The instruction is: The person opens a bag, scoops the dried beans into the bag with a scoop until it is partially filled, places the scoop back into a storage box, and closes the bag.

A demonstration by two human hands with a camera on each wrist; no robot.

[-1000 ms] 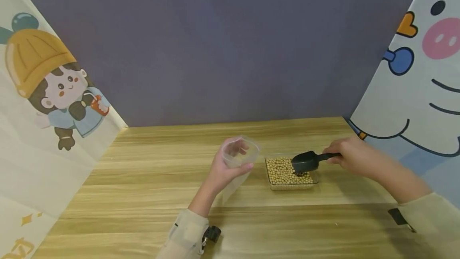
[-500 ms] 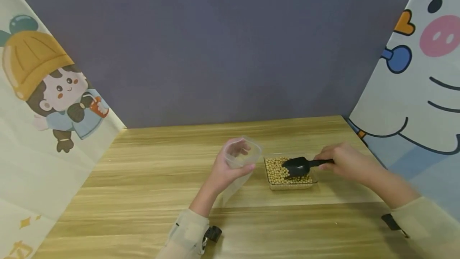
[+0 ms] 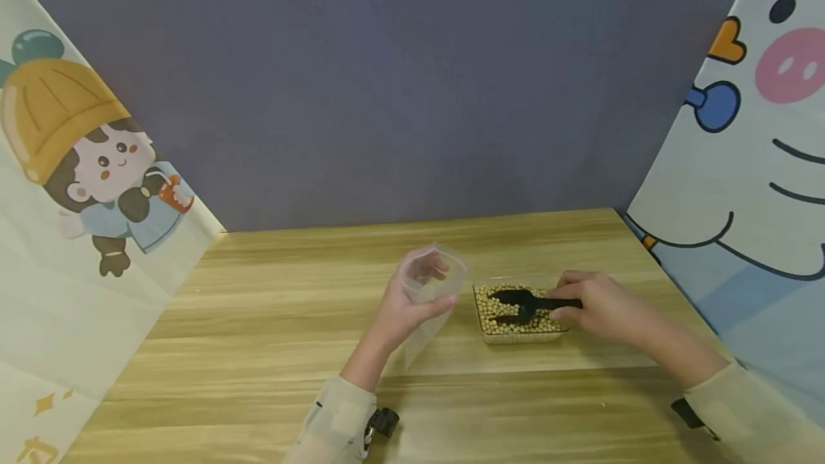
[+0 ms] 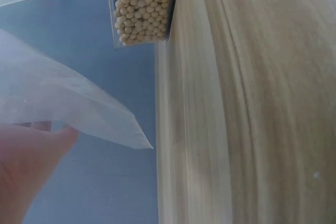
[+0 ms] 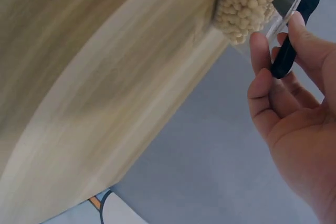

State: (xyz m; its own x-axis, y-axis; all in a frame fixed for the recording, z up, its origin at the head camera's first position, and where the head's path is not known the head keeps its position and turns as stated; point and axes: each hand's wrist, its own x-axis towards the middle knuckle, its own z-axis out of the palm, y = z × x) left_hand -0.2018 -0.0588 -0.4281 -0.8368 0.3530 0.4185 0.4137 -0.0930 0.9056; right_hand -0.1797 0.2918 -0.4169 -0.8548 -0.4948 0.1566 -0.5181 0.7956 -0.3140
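My left hand (image 3: 401,306) holds a clear plastic bag (image 3: 430,288) with its mouth spread open, fingers and thumb around the rim. In the left wrist view the bag (image 4: 79,95) hangs slack, and no beans show in it. To its right stands a clear rectangular container (image 3: 515,339) of soybeans (image 3: 490,306). My right hand (image 3: 599,306) pinches the handle of a black scoop (image 3: 525,304), whose bowl is sunk partly into the beans. In the right wrist view, thumb and fingers grip the handle (image 5: 285,59) beside the container wall.
The container stands on a wood-grain table (image 3: 271,349). A grey-blue panel (image 3: 399,92) rises behind the table. Cartoon-printed sheets border the left (image 3: 58,271) and right (image 3: 760,185) sides.
My right hand has moved left and slightly down, pushing the scoop deeper into the soybeans and turning its bowl. The left hand and bag have stayed almost still.
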